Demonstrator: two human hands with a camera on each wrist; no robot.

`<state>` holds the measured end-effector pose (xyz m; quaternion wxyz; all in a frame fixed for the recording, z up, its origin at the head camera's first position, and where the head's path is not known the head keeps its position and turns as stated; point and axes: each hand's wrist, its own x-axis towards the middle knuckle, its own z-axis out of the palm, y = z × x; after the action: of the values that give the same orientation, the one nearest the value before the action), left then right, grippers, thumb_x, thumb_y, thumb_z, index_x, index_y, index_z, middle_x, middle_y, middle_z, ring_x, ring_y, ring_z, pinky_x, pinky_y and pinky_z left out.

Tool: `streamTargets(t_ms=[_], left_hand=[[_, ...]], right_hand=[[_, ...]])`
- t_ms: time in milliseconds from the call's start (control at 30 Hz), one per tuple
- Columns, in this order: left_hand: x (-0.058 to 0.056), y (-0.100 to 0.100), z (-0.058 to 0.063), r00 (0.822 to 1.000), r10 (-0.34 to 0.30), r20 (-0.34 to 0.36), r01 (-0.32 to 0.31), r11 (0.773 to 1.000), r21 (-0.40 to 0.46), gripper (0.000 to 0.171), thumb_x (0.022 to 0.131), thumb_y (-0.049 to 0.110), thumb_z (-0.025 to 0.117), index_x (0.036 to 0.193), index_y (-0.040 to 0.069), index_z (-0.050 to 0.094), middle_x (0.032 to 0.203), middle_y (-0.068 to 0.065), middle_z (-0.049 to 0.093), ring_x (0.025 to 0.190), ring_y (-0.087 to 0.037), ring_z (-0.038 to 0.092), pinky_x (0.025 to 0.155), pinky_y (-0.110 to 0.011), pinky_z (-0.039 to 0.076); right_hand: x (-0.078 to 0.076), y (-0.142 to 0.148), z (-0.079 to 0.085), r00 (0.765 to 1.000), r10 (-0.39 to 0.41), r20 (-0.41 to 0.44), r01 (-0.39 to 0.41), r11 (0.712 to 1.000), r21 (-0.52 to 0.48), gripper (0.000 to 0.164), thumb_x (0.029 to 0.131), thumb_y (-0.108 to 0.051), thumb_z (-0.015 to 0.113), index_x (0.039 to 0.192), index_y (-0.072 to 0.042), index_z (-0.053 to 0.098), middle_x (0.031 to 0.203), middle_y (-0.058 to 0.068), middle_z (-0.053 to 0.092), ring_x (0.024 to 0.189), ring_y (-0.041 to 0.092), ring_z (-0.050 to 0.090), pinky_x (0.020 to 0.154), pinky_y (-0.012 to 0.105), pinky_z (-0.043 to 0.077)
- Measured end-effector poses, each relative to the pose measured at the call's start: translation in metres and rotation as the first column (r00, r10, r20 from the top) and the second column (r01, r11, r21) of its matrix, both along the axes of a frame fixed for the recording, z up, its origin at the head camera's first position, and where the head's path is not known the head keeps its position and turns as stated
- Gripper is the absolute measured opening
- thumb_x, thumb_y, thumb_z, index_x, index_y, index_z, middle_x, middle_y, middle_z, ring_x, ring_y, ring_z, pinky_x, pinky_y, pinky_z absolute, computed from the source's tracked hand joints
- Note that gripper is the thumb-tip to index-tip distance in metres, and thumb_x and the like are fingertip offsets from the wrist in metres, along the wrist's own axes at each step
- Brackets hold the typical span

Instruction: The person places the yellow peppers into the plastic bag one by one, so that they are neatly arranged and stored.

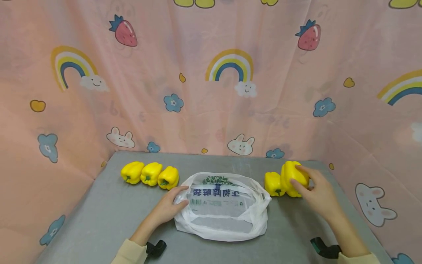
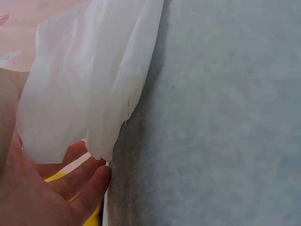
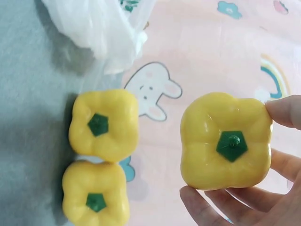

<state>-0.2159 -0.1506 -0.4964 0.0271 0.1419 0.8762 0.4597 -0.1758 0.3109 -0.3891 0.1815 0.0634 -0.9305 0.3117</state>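
Observation:
A white plastic bag (image 1: pixel 224 233) with a printed tree and lettering lies with its mouth spread wide in the middle of the table. At its left rim, my left hand (image 1: pixel 169 207) holds the edge of the plastic; the left wrist view shows the bag film (image 2: pixel 89 80) between thumb and fingers. My right hand (image 1: pixel 319 192) grips a yellow bell pepper (image 1: pixel 293 174), raised off the table right of the bag. The right wrist view shows this pepper (image 3: pixel 202 141) with its green stem toward the camera, thumb on one side and fingers on the other.
Two more yellow peppers, a nearer-to-bag one (image 1: pixel 273 184) and one (image 3: pixel 96 197) partly hidden behind the held pepper in the head view, sit on the right. Three others (image 1: pixel 151 174) stand in a row at back left. A patterned pink curtain (image 1: pixel 197 121) encloses the grey table (image 1: pixel 108 212).

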Motion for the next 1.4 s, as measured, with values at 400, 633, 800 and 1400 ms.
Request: streamTargets(t_ms=[400, 633, 800, 1400], left_hand=[[0.000, 0.000, 0.000, 1.000, 0.001, -0.003, -0.001, 1.000, 0.015, 0.049, 0.097, 0.024, 0.070, 0.144, 0.017, 0.057, 0.149, -0.012, 0.051, 0.140, -0.037, 0.043, 0.115, -0.061, 0.031], [0.000, -0.001, 0.000, 1.000, -0.002, -0.007, 0.002, 1.000, 0.017, 0.050, 0.097, 0.025, 0.070, 0.144, 0.016, 0.057, 0.149, -0.013, 0.051, 0.140, -0.037, 0.043, 0.115, -0.062, 0.031], [0.000, -0.001, 0.000, 1.000, -0.003, -0.003, 0.003, 1.000, 0.015, 0.050, 0.097, 0.024, 0.070, 0.144, 0.016, 0.056, 0.150, -0.013, 0.050, 0.141, -0.037, 0.043, 0.115, -0.062, 0.031], [0.000, 0.001, 0.001, 1.000, 0.010, 0.011, -0.010, 1.000, 0.013, 0.049, 0.097, 0.023, 0.069, 0.145, 0.018, 0.056, 0.150, -0.013, 0.050, 0.141, -0.036, 0.043, 0.115, -0.061, 0.030]], right_hand=[[-0.002, -0.021, 0.002, 0.998, 0.055, 0.010, -0.055, 0.998, -0.011, 0.056, 0.099, -0.034, 0.068, 0.141, 0.000, 0.054, 0.134, 0.026, 0.052, 0.107, 0.039, 0.055, 0.076, 0.042, 0.058], [-0.003, -0.038, 0.002, 0.996, 0.088, 0.006, -0.087, 0.996, -0.028, 0.055, 0.098, -0.030, 0.070, 0.141, -0.001, 0.054, 0.134, 0.025, 0.053, 0.108, 0.040, 0.056, 0.079, 0.053, 0.059], [-0.004, -0.051, 0.003, 0.994, 0.106, 0.018, -0.105, 0.993, -0.053, 0.055, 0.097, -0.030, 0.071, 0.141, -0.002, 0.054, 0.134, 0.024, 0.053, 0.108, 0.039, 0.056, 0.080, 0.054, 0.059], [-0.011, -0.089, 0.001, 0.986, 0.153, 0.069, -0.145, 0.984, -0.107, 0.056, 0.097, -0.034, 0.070, 0.143, -0.006, 0.054, 0.137, 0.021, 0.053, 0.112, 0.034, 0.055, 0.084, 0.046, 0.058]])
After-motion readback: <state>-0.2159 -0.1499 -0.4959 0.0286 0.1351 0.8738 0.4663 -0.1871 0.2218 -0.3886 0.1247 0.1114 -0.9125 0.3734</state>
